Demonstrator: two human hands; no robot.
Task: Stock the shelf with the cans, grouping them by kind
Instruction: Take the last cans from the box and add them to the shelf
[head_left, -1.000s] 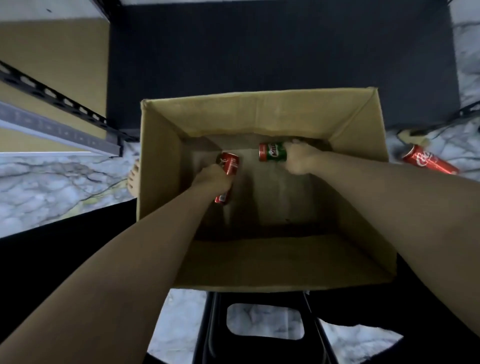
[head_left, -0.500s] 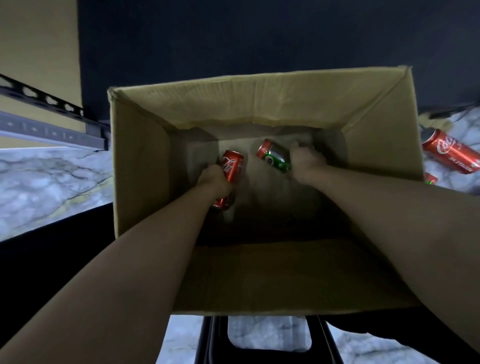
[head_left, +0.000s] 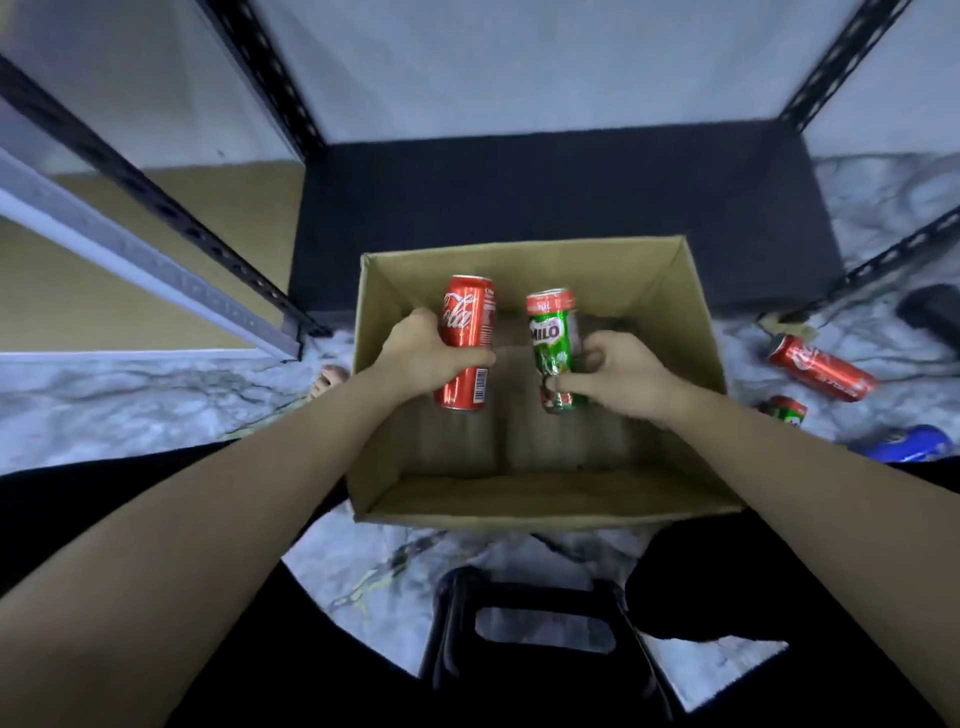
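Note:
My left hand (head_left: 423, 353) grips a red Coca-Cola can (head_left: 466, 338), held upright above the open cardboard box (head_left: 519, 499). A green Milo can (head_left: 555, 345) stands upright in my right hand (head_left: 621, 371), whose fingers wrap its lower half. Both cans are raised near the box's far wall. Beyond the box lies the dark bottom shelf (head_left: 561, 208) of a black metal rack, with nothing on it.
On the marble floor at the right lie another red cola can (head_left: 821, 368), a green can (head_left: 784, 410) and a blue can (head_left: 909, 444). A rack post (head_left: 260, 67) rises at the left, another (head_left: 841, 57) at the right. A black stool (head_left: 540, 629) is below me.
Both hands have lifted their cans from the box bottom up to its rim and turned them upright. The view has tilted up, showing the shelf.

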